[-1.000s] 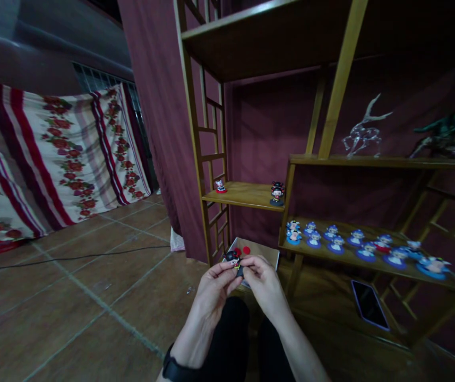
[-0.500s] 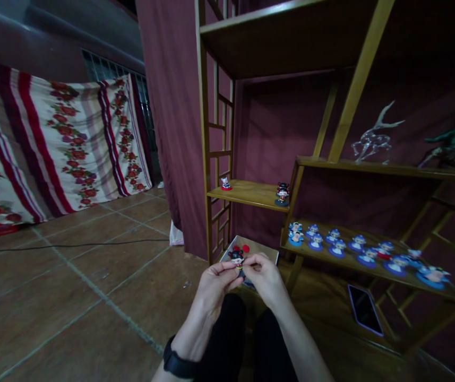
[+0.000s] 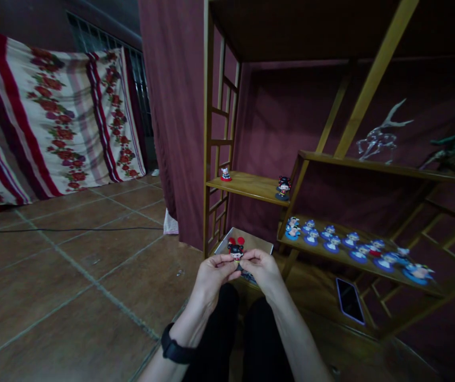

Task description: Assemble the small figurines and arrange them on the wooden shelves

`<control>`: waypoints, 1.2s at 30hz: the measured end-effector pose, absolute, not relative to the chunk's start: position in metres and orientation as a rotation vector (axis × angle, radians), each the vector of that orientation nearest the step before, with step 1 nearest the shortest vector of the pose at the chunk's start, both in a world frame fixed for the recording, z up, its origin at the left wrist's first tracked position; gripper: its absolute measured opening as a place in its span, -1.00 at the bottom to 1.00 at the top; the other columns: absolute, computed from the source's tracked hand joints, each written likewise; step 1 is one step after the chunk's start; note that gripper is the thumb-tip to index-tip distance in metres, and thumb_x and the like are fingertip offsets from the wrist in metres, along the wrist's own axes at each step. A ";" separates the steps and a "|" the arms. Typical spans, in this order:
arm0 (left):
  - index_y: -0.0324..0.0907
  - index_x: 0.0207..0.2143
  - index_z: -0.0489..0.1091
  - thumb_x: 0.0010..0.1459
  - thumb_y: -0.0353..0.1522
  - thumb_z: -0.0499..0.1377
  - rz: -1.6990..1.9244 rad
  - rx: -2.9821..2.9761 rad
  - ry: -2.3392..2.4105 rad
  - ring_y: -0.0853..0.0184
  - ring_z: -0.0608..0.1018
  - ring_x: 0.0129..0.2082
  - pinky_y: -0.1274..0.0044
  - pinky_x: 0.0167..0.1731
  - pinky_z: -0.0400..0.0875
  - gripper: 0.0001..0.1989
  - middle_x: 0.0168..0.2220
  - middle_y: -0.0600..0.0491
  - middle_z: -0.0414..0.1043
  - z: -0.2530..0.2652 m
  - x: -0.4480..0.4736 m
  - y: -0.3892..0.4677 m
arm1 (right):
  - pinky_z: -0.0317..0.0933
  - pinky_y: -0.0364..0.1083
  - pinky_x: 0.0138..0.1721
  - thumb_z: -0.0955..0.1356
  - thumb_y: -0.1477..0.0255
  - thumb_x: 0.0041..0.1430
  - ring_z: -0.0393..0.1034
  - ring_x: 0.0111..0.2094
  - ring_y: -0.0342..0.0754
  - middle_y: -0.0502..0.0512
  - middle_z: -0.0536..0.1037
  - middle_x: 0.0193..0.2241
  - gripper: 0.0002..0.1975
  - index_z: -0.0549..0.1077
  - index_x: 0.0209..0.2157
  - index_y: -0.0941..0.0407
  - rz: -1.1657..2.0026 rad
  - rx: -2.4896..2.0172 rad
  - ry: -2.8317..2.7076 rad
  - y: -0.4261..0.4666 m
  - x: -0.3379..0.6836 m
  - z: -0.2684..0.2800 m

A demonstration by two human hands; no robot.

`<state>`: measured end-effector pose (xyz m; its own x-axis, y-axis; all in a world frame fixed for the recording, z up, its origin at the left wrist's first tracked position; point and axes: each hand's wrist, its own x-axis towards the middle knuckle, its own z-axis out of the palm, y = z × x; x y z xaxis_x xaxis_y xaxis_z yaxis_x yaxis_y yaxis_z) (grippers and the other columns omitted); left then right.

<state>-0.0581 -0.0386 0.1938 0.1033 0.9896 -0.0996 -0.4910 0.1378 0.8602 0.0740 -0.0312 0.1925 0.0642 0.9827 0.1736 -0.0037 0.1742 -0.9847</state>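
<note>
Between my two hands is a small doll figurine [image 3: 235, 251] with black hair buns, red ties and a pale face, held upright. My left hand [image 3: 216, 273] grips it from the left, thumb and fingers pinched at its body. From the other side my right hand [image 3: 262, 269] pinches it too. Its lower part is mostly hidden by my fingers. Just behind it, a white-edged box [image 3: 256, 242] stands low by the shelf, with red round pieces [image 3: 241, 241] and other items partly hidden in it.
On the wooden shelf [image 3: 247, 185] stand a small cat-like figurine [image 3: 225, 174] and black-haired dolls [image 3: 283, 187]. Lower right, several blue-based figurines [image 3: 332, 243] line another shelf, above a phone [image 3: 350, 301]. A clear deer ornament [image 3: 382, 138] stands higher. A cable [image 3: 68, 229] crosses the tiled floor.
The view has shifted slightly, so the shelf and floor sit a little differently. Both hands still hold the doll figurine, which now faces more squarely toward me.
</note>
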 end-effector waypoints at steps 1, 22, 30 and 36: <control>-0.33 -0.46 0.45 -0.26 -0.51 0.35 1.264 0.774 0.829 0.38 0.54 -0.53 0.60 -0.46 0.48 -0.78 -0.47 -0.05 0.53 0.193 -0.058 -0.038 | 0.22 -0.11 -0.37 0.42 0.42 -0.23 0.35 -0.51 -0.12 0.00 0.49 -0.57 -0.87 0.44 -0.56 0.16 1.083 -1.109 -1.202 -0.032 0.074 0.194; -0.41 -0.43 0.44 -0.23 -0.59 0.32 1.088 0.673 0.742 0.21 0.59 -0.45 0.58 -0.44 0.52 -0.79 -0.41 -0.18 0.53 0.180 -0.064 -0.028 | 0.29 -0.15 -0.44 0.38 0.49 -0.26 0.37 -0.57 -0.17 -0.05 0.47 -0.64 -0.93 0.44 -0.57 0.16 1.287 -1.206 -1.106 -0.037 0.078 0.201; -0.38 -0.41 0.42 -0.24 -0.60 0.33 1.031 0.670 0.738 0.21 0.59 -0.42 0.59 -0.45 0.51 -0.76 -0.39 -0.17 0.53 0.179 -0.063 -0.030 | 0.30 -0.15 -0.47 0.40 0.48 -0.27 0.38 -0.59 -0.17 -0.03 0.49 -0.63 -0.91 0.45 -0.58 0.16 1.317 -1.188 -1.085 -0.041 0.083 0.199; -0.34 -0.43 0.41 -0.23 -0.60 0.33 1.018 0.664 0.743 0.24 0.59 -0.43 0.60 -0.46 0.51 -0.77 -0.40 -0.12 0.53 0.180 -0.061 -0.031 | 0.29 -0.16 -0.43 0.42 0.45 -0.25 0.38 -0.56 -0.18 -0.01 0.49 -0.60 -0.87 0.47 -0.54 0.18 1.318 -1.168 -1.085 -0.044 0.086 0.197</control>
